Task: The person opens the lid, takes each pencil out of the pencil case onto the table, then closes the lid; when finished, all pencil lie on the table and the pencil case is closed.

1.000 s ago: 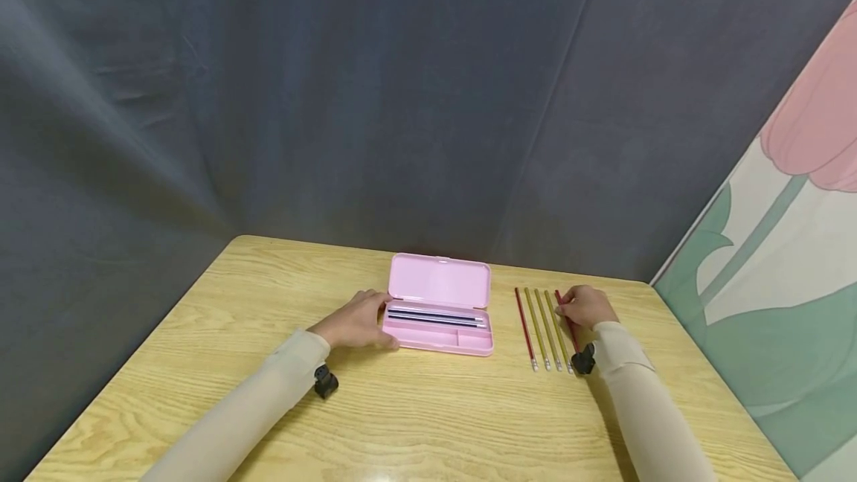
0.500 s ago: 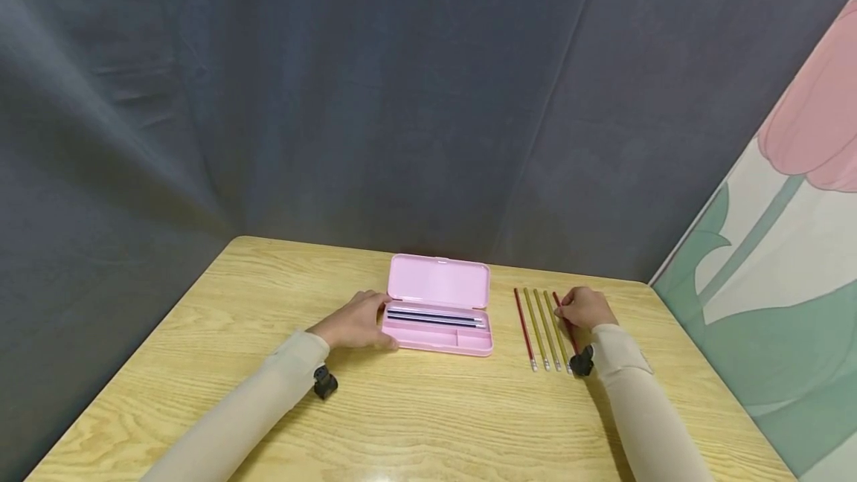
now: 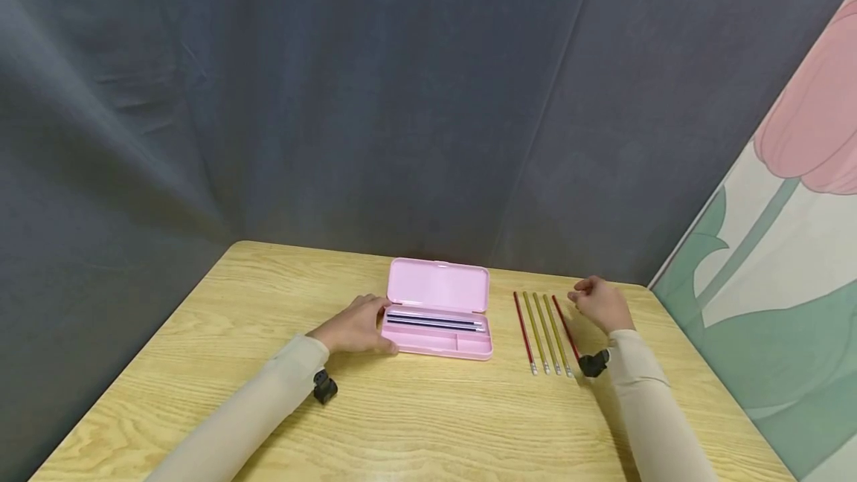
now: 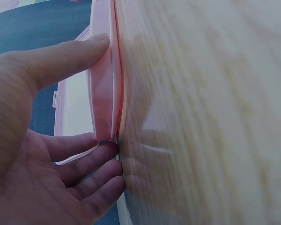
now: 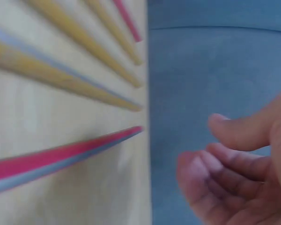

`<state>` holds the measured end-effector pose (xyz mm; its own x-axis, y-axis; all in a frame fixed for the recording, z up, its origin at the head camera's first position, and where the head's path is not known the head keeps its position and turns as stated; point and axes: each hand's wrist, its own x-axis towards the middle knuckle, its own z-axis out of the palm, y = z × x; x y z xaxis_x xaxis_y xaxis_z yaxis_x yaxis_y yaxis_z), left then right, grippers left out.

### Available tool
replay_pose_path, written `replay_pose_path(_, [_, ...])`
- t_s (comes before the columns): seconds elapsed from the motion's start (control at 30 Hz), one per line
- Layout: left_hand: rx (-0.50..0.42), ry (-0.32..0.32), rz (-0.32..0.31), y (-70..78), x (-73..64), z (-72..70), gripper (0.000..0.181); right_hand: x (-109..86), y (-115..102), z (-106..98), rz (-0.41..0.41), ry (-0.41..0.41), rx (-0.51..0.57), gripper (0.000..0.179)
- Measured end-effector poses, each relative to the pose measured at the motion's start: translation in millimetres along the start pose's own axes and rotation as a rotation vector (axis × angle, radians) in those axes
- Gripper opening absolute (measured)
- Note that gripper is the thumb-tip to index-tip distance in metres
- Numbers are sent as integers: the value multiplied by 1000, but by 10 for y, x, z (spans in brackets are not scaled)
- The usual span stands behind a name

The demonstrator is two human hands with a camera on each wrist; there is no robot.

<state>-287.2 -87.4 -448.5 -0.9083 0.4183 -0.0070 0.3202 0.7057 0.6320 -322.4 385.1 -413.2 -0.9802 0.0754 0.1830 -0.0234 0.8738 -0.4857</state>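
My left hand point(image 3: 355, 326) grips the left end of an open pink pencil case point(image 3: 415, 338). In the left wrist view its thumb presses the case's front wall point(image 4: 103, 89), and the fingertips sit at the end corner. Dark pencils point(image 3: 435, 320) lie in the case's long back compartment. To the right, my right hand point(image 3: 602, 306) hovers with loosely bent fingers, holding nothing, just beyond a red pencil point(image 3: 565, 326). That pencil is the rightmost of a row on the table, beside three yellow pencils point(image 3: 549, 333) and another red pencil point(image 3: 524, 333). Their eraser ends point toward me.
The wooden table point(image 3: 415, 422) ends at a dark grey curtain point(image 3: 402, 95) behind the case. A flower-patterned panel point(image 3: 770, 281) runs along the right side. The case's lid point(image 3: 438, 285) leans back, raised, close to the table's far edge.
My right hand has let go of the rightmost red pencil and moved up and to the right, away from it. My left hand stays at the pencil case.
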Motion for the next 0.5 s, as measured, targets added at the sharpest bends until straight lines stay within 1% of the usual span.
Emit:
replay_pose_path(0.13, [4,6,-4,3,5,-8,86,-29,-164,-102,-33,174,84,31])
replay_pose_path(0.23, [9,5,-5,5,11,-16,86,-37,-312,-131,-50,265,124,33])
replay_pose_path(0.3, [11,1,-7,10,12,-22,86,-35,-415,-125,-66,289,154,34])
replay_pose_path(0.37, [9,0,-4,19,9,-25,86,-32,-521,-107,-94,293,175,33])
replay_pose_path(0.5, [13,-4,-1,34,8,-23,86,-22,-725,-41,-177,298,193,29])
